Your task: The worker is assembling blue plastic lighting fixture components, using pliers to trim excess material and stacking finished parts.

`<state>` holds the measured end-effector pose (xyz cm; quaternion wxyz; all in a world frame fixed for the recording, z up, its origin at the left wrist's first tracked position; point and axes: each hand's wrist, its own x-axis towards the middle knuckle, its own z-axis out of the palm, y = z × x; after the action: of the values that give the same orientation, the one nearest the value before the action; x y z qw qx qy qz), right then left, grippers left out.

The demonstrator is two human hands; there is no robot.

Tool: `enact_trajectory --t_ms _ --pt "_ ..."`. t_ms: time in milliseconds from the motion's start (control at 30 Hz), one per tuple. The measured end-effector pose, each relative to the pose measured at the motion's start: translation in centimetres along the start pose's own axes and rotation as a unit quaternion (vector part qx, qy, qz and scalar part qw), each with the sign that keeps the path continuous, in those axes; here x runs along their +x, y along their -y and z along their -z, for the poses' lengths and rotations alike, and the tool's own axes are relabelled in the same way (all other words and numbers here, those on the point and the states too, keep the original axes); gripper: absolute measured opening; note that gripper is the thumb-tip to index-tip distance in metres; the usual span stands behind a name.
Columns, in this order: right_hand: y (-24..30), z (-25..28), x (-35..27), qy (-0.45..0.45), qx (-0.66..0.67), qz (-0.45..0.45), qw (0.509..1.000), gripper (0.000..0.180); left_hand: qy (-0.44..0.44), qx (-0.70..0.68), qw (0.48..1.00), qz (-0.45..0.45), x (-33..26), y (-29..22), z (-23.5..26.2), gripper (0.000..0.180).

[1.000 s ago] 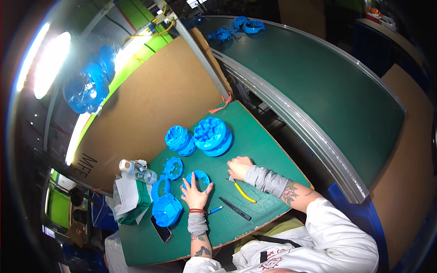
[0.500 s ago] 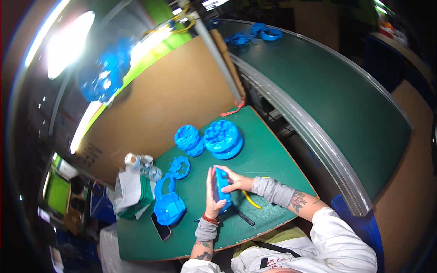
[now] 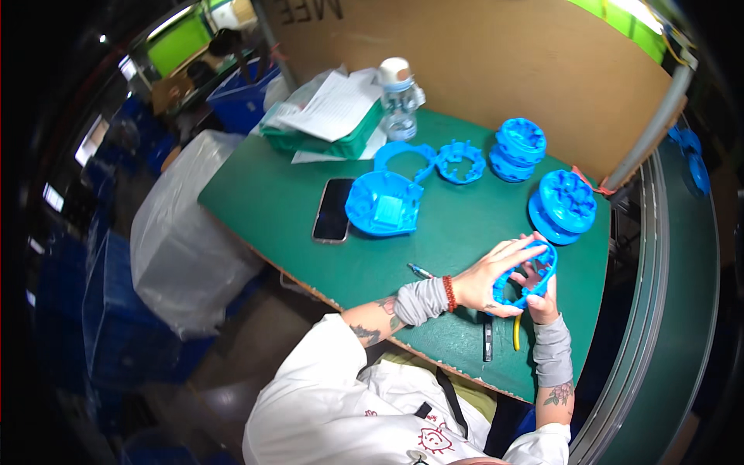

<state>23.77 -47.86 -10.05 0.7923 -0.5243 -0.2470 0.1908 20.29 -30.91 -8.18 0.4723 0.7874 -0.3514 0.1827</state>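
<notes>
Between my two hands, above the front right of the green table (image 3: 298, 267), is a blue plastic ring-shaped part (image 3: 551, 270) with ribs inside, tilted on edge. My left hand (image 3: 488, 277) grips its left side, fingers over the top and thumb below. My right hand (image 3: 544, 301) grips the right side, its fingers partly hidden behind the ring. Under the hands lie a slim black tool (image 3: 487, 339) and a curved yellow handle (image 3: 517, 333). A pen (image 3: 420, 270) rests near my left wrist. Beyond the hands, to the right, stand stacked blue round parts (image 3: 559, 209).
Another blue stack (image 3: 518, 151), a small blue ring (image 3: 461, 162), a larger ring (image 3: 423, 155) and a blue housing (image 3: 380, 208) line the table. Left are a phone (image 3: 332, 213), bottle (image 3: 400, 112) and green tray (image 3: 364, 138) with papers. A cardboard panel (image 3: 496, 58) closes the back; a conveyor (image 3: 678, 310) runs right.
The view has swung left, so the table things appear farther right. The blue ring has turned from edge-on to showing its opening, with both hands still on it.
</notes>
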Motion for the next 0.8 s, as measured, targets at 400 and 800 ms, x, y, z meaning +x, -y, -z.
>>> enact_trajectory --t_ms 400,800 --pt "-2.4 0.2 0.8 -0.026 0.044 -0.062 0.997 0.074 0.082 0.260 0.950 0.150 -1.1 2.6 0.6 0.114" --pt "-2.9 0.6 0.5 -0.080 0.001 -0.088 0.993 0.064 0.093 0.282 0.946 0.131 -1.3 3.4 -0.3 0.112"
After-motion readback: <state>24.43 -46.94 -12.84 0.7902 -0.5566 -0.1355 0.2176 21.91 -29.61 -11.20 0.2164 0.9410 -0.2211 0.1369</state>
